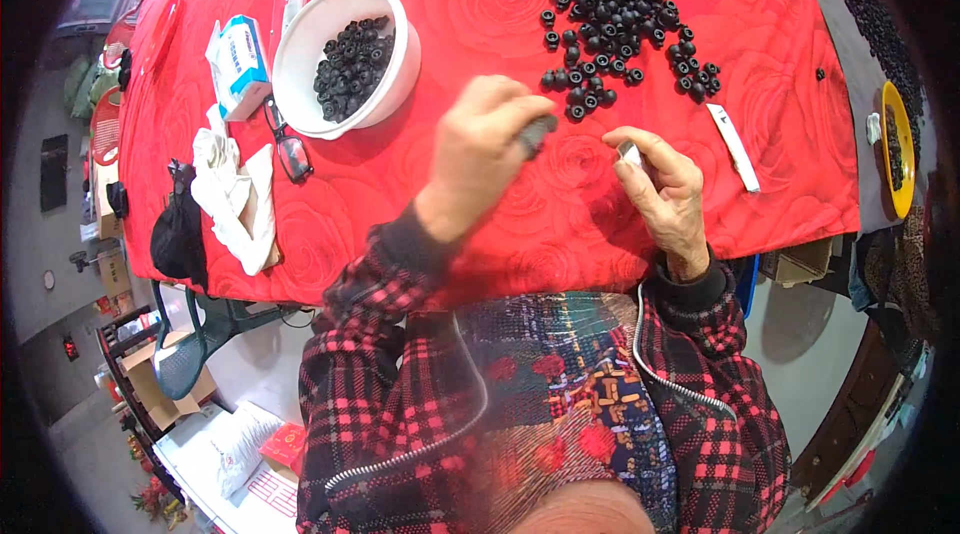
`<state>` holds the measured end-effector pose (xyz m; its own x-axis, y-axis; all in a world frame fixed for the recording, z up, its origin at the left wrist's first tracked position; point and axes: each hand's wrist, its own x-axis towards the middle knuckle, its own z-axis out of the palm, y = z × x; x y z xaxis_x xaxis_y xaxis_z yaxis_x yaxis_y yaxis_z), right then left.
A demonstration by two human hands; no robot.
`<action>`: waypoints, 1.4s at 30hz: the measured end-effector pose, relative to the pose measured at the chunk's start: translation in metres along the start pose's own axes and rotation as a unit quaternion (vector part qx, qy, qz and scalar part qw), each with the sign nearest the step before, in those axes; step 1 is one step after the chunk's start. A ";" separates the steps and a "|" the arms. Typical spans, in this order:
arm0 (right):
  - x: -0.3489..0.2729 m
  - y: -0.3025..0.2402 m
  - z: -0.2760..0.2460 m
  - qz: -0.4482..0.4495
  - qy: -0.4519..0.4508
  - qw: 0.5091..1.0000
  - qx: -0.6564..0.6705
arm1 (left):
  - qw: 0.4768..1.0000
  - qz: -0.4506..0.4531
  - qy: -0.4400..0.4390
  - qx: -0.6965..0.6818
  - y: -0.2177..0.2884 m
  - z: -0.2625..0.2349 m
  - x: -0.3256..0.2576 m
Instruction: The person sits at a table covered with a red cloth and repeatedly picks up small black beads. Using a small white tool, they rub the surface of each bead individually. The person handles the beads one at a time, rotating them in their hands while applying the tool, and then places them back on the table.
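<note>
My left hand [483, 144] is raised over the red cloth with its fingers closed around a small dark grey piece [537, 135]; its edges are blurred. Close by on the right, my right hand [668, 186] pinches a small whitish piece with a metallic-looking end [629, 152] between thumb and fingers. The two hands are apart. Beyond them lies a loose heap of small round black parts [610, 19], several with ring-shaped open ends. More such black parts [352, 72] fill the bottom of a white bowl [398, 84] at the far left.
A white strip [733, 148] lies right of my right hand. Left of the bowl are a blue-and-white packet [240, 69], eyeglasses [291, 152], a white cloth [235, 194] and a black cloth item [178, 229]. A yellow dish [899, 149] stands past the table's right edge.
</note>
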<state>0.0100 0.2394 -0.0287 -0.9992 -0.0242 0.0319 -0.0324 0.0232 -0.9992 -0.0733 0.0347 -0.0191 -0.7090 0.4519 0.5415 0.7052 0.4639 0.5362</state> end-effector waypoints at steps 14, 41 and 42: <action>0.001 -0.003 -0.003 0.029 -0.013 0.999 -0.012 | 0.931 -0.201 -0.031 -0.302 0.013 0.024 -0.005; 0.015 -0.033 0.016 -0.085 -0.092 0.985 -0.121 | 0.839 -0.315 -0.019 -0.444 0.051 -0.006 -0.037; 0.016 -0.035 0.016 -0.082 -0.095 0.985 -0.121 | 0.836 -0.319 -0.021 -0.446 0.051 -0.007 -0.037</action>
<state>-0.0044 0.2219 0.0061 -0.9583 -0.2334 0.1651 -0.2214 0.2404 -0.9451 -0.0109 0.0365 -0.0075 -0.9302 0.3635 -0.0518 -0.1033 -0.1236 0.9869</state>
